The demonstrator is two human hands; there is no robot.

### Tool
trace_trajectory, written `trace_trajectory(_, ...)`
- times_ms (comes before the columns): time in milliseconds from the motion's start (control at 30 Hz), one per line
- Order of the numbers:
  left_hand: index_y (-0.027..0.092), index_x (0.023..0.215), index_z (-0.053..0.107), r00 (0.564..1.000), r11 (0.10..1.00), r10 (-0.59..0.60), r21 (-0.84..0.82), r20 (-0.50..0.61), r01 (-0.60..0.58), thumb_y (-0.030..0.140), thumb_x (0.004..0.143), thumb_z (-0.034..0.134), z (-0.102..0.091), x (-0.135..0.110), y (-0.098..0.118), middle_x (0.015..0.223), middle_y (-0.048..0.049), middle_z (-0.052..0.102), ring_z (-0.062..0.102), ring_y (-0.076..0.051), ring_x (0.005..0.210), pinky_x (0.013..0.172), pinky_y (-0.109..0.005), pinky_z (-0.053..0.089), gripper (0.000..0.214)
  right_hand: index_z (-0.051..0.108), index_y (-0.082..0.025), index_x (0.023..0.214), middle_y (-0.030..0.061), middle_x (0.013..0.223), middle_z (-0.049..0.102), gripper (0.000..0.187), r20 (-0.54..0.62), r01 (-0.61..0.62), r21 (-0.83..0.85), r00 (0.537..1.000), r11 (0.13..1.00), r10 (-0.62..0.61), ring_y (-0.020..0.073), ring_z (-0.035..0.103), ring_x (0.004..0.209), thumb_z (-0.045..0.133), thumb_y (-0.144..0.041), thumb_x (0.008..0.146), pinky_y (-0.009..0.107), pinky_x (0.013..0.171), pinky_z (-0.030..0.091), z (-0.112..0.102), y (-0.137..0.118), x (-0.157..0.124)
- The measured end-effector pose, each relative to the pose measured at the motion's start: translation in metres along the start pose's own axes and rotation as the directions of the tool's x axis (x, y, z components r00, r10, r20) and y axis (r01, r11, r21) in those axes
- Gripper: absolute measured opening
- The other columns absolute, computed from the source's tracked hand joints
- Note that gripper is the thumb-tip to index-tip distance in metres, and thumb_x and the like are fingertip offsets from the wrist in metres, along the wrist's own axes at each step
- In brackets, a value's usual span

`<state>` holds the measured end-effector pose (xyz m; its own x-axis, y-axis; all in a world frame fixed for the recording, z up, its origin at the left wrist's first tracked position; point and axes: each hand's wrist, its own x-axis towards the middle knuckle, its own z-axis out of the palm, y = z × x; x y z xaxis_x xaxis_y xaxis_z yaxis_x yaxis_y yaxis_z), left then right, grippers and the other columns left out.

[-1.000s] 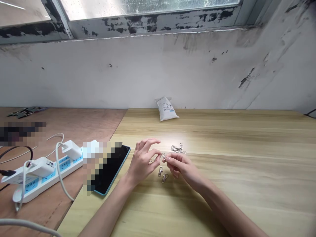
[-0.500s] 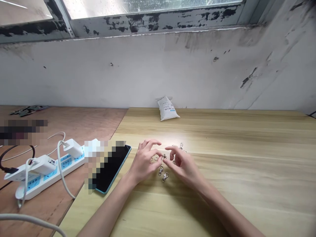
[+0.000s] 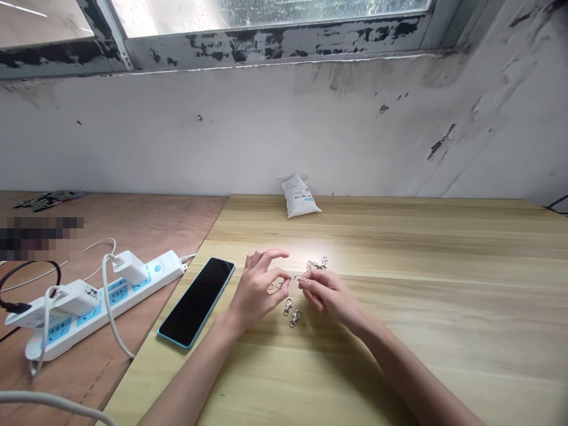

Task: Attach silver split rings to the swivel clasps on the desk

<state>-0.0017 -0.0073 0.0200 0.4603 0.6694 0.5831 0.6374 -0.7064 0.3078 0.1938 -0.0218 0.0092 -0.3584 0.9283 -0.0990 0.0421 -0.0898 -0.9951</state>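
right fingertips, spread a moment earlier, now draw in: the right hand (image 3: 332,296) pinches a small metal piece (image 3: 296,278) with the left hand (image 3: 257,290). two clasps (image 3: 295,319) lie beside the left hand.

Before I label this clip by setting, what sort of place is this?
Probably a makeshift indoor workspace, home or workshop I cannot tell: small metal clasps lie on a table, a power strip with chargers sits nearby, and a window tops a scuffed wall.
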Motion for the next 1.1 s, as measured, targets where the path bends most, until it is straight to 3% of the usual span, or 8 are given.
trace_trajectory(200,0.022,0.086,0.067,0.999,0.998,0.024,0.066,-0.032,-0.021,0.018,0.088,0.057,-0.002,0.000,-0.003,0.122,-0.0063,0.062,0.048,-0.026,0.123,0.100,-0.041,0.038,0.011,0.058,-0.020,0.080,-0.0053,0.051,0.051,0.020,0.280,-0.327,0.147,0.919,0.934,0.277,0.0082,0.031,0.040,0.058,-0.040,0.084,0.021,0.037,0.026,0.013,0.000,-0.005)
trace_trajectory(333,0.022,0.082,0.067,0.985,0.990,0.032,0.133,0.168,-0.054,0.017,0.086,0.058,-0.008,-0.002,-0.016,0.122,-0.0063,0.062,0.050,-0.027,0.121,0.095,-0.042,0.041,0.011,0.060,-0.019,0.079,-0.0038,0.055,0.051,0.024,0.081,0.015,-0.263,0.997,0.965,0.006,0.0097,0.040,0.048,0.053,-0.039,0.090,0.022,0.048,0.030,0.013,0.007,-0.004)
trace_trajectory(467,0.019,0.077,0.067,0.959,0.971,0.025,0.222,0.282,-0.091,0.013,0.086,0.055,-0.008,-0.003,-0.020,0.121,-0.0090,0.063,0.051,-0.029,0.121,0.095,-0.045,0.042,0.016,0.068,-0.020,0.089,0.0005,0.062,0.061,0.022,0.029,0.197,-0.742,0.965,0.641,-0.262,0.0135,0.051,0.056,0.050,-0.031,0.092,0.025,0.056,0.031,0.005,0.017,0.002)
trace_trajectory(633,0.019,0.081,0.068,0.936,0.978,-0.044,0.204,0.350,-0.031,0.015,0.088,0.052,-0.016,-0.011,-0.018,0.122,-0.0085,0.062,0.051,-0.029,0.120,0.099,-0.047,0.042,0.017,0.071,-0.022,0.095,0.0030,0.072,0.069,0.023,0.128,0.248,-0.849,0.953,0.466,-0.275,0.0160,0.061,0.066,0.048,-0.027,0.093,0.025,0.060,0.033,0.004,0.020,0.003)
trace_trajectory(800,0.024,0.110,0.062,0.882,0.942,-0.336,0.102,0.330,0.321,0.038,0.089,0.054,-0.072,-0.039,-0.035,0.129,-0.0072,0.055,0.052,-0.026,0.117,0.100,-0.040,0.042,0.027,0.069,-0.023,0.097,0.0003,0.070,0.070,0.021,0.144,0.250,-0.848,0.958,0.468,-0.249,0.0133,0.060,0.061,0.049,-0.028,0.093,0.023,0.058,0.034,0.005,0.016,0.000)
trace_trajectory(867,0.021,0.109,0.060,0.773,0.834,-0.551,0.160,0.314,0.529,0.051,0.085,0.056,-0.105,-0.054,-0.047,0.112,-0.0081,0.060,0.058,-0.025,0.100,0.086,-0.036,0.047,0.039,0.068,-0.023,0.097,-0.0001,0.071,0.070,0.021,0.144,0.244,-0.857,0.959,0.454,-0.245,0.0138,0.060,0.063,0.049,-0.028,0.093,0.024,0.058,0.034,0.005,0.015,0.000)
trace_trajectory(1000,0.020,0.097,0.059,0.417,0.654,-0.709,0.310,0.569,0.690,0.062,0.073,0.064,-0.152,-0.078,-0.065,0.081,-0.0025,0.058,0.056,-0.022,0.074,0.064,-0.030,0.042,0.049,0.068,-0.024,0.097,0.0004,0.071,0.071,0.021,0.133,0.229,-0.865,0.963,0.447,-0.235,0.0154,0.062,0.066,0.048,-0.030,0.094,0.024,0.059,0.034,0.004,0.016,0.000)
trace_trajectory(1100,0.019,0.087,0.056,0.357,0.641,-0.680,0.283,0.640,0.714,0.059,0.069,0.067,-0.160,-0.084,-0.069,0.078,-0.0010,0.054,0.052,-0.019,0.073,0.062,-0.027,0.038,0.045,0.068,-0.025,0.097,-0.0004,0.068,0.070,0.021,0.127,0.223,-0.862,0.964,0.456,-0.232,0.0149,0.061,0.062,0.047,-0.031,0.094,0.024,0.057,0.034,0.004,0.019,0.000)
